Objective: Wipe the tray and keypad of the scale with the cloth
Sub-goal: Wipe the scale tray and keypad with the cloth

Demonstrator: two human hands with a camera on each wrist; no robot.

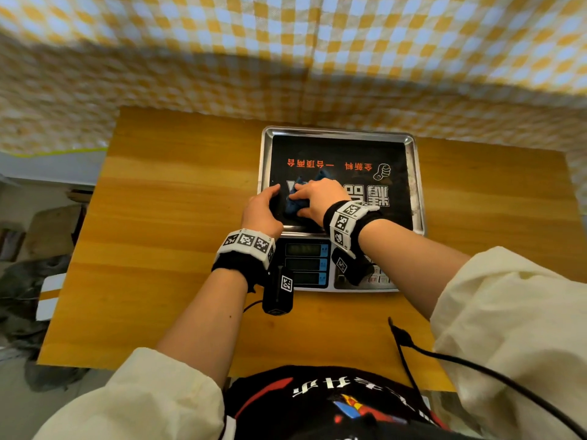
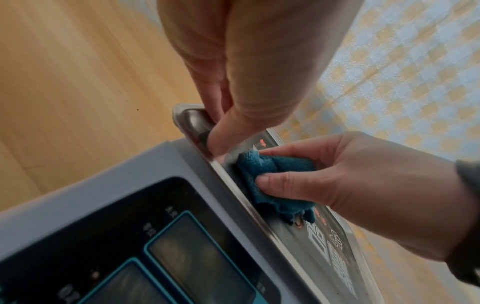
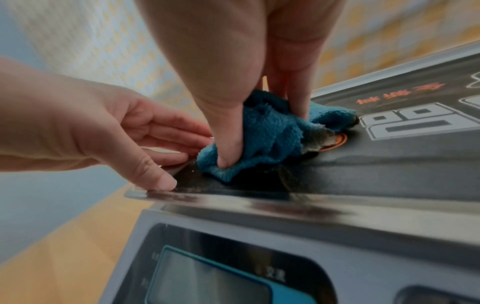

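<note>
The scale's steel tray [image 1: 343, 131] carries a black sticker with red and white print. My right hand [image 1: 317, 196] grips a bunched blue cloth [image 1: 293, 203] and presses it onto the tray near its front left corner. In the right wrist view the thumb and fingers [image 3: 231, 133] pinch the cloth [image 3: 272, 131]. My left hand [image 1: 262, 208] holds that corner. Its thumb [image 2: 221, 131] lies inside the tray rim [image 2: 187, 117], and its fingers curl over the left edge. The keypad [image 1: 378, 276] at the front right is mostly hidden by my right wrist.
Three dark displays [image 1: 306, 263] sit on the scale's front panel. The scale stands on a wooden table [image 1: 165, 249] against a yellow checked curtain [image 1: 286, 42]. A black cable [image 1: 409, 344] crosses the near right of the table. Clutter lies on the floor at left.
</note>
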